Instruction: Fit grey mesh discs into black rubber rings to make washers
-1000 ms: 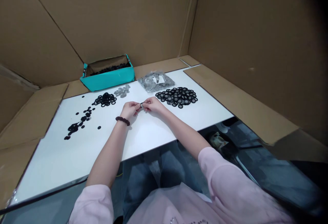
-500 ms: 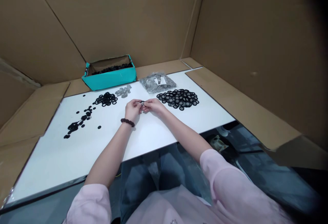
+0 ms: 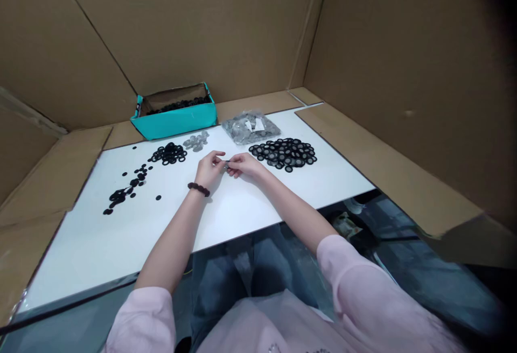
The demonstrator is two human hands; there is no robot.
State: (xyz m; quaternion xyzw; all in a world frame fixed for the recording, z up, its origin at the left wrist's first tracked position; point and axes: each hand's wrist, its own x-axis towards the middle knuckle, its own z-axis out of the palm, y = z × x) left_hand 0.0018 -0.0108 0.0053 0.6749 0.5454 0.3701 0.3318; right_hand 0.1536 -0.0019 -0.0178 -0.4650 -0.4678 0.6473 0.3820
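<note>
My left hand [image 3: 210, 170] and my right hand [image 3: 245, 165] meet over the white table, fingertips close together. Between them they pinch a small black ring with a grey disc [image 3: 227, 164], mostly covered by the fingers. The left thumb presses at the piece while the left index finger is raised off it. My right thumb and fingers are closed on its other side. Just right of my hands lies a pile of black rings with grey centres [image 3: 285, 154]. Loose grey discs [image 3: 196, 141] and a heap of black rings [image 3: 168, 153] sit beyond my left hand.
A clear bag of grey discs [image 3: 251, 127] lies at the back of the white table [image 3: 100, 251]. Behind the ring heap stands a turquoise box [image 3: 175, 121] holding black pieces. Small black discs [image 3: 118, 197] are scattered at left. Cardboard walls [image 3: 226, 30] enclose the table.
My left index finger has lifted away from the small piece, and the black ring shows less between my fingertips. Both hands stay in nearly the same place; the view has shifted slightly.
</note>
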